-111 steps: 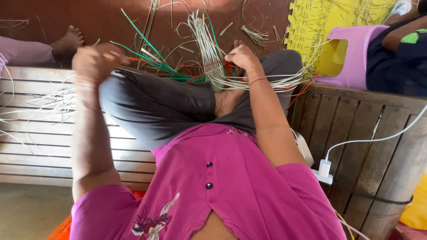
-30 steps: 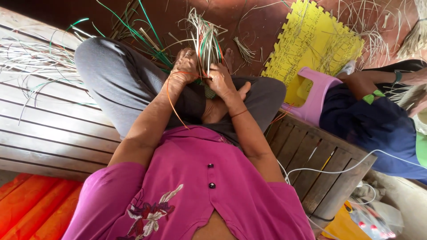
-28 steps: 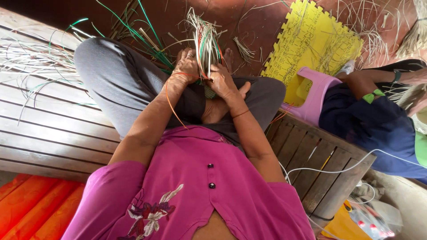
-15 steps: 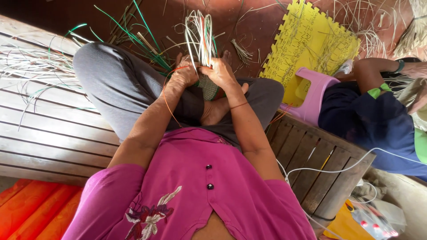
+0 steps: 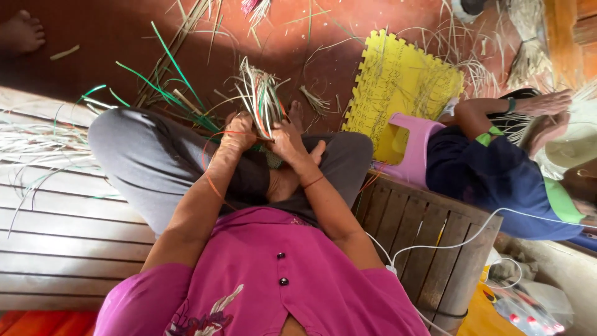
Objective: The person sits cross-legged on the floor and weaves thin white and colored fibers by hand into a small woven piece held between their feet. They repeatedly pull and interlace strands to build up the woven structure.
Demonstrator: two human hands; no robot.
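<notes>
While I am looking down from the head camera, both hands are meeting at the upper middle of the frame, over crossed legs in grey trousers (image 5: 155, 162). The left hand (image 5: 239, 132) is closing its fingers around the base of a bundle of pale, green and orange reed strips (image 5: 261, 99), and the right hand (image 5: 289, 140) is gripping the same bundle from the other side, the strips fanning upward above both fists. A thin orange strand (image 5: 208, 171) is looping beside the left wrist. Loose green and pale strips (image 5: 168, 93) are lying on the reddish floor at upper left, beside a slatted wooden bench (image 5: 68, 230). At the right, a yellow foam mat (image 5: 398, 87) is touching a pink plastic stool (image 5: 416, 149), where another person in dark blue (image 5: 497, 180) is sitting.
</notes>
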